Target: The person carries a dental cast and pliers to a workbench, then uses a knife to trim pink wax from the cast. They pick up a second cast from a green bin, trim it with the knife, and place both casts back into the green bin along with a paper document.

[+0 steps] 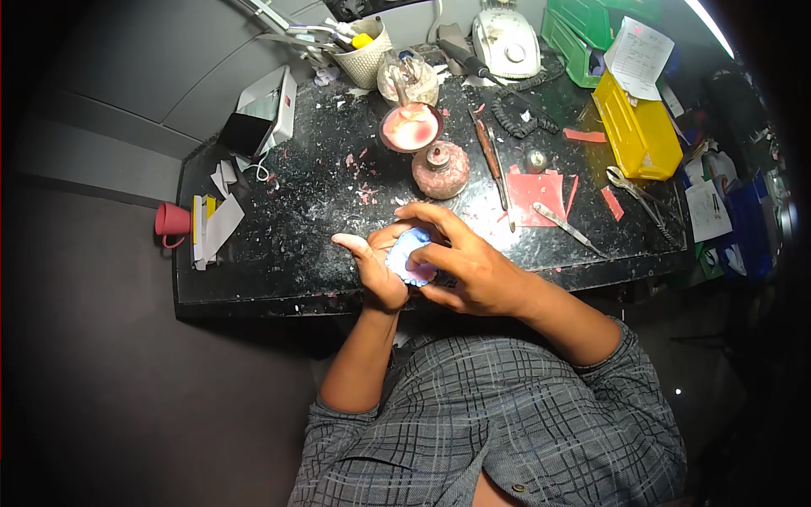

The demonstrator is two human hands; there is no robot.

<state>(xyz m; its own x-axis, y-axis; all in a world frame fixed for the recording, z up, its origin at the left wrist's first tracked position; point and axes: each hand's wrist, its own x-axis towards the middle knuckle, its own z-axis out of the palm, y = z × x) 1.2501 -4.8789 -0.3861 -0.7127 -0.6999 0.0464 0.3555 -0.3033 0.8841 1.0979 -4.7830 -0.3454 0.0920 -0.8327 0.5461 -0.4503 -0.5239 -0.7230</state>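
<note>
A grey checked shirt point(507, 397) lies nearest the camera, and beyond it both forearms reach toward the near edge of the black bench point(279, 224). There the blue-and-white piece point(403, 255) sits between the two hands, held up off the worktop as far as the view shows. The left hand point(383, 279) cradles it from the side, thumb spread well away from it; the fingers beneath are mostly hidden, so I cannot tell how firmly they press. The right hand point(480, 269) closes on it from the other side, one digit laid across its face and others bent around it. With that left thumb off, a hard push from the right could tip the piece out of the cradle, and a fall onto the bench edge might chip its scalloped blue rim. Pressing unevenly could also mark the surface if it is soft. Just beyond the fingers stands a pink-crusted bottle point(441, 173), and behind it a round pan holding pink material point(412, 131); a careless forward swing could knock either. The metal knife point(564, 226), resting partly on a pink sheet point(532, 193), poses less danger, being apart from both hands.
</note>
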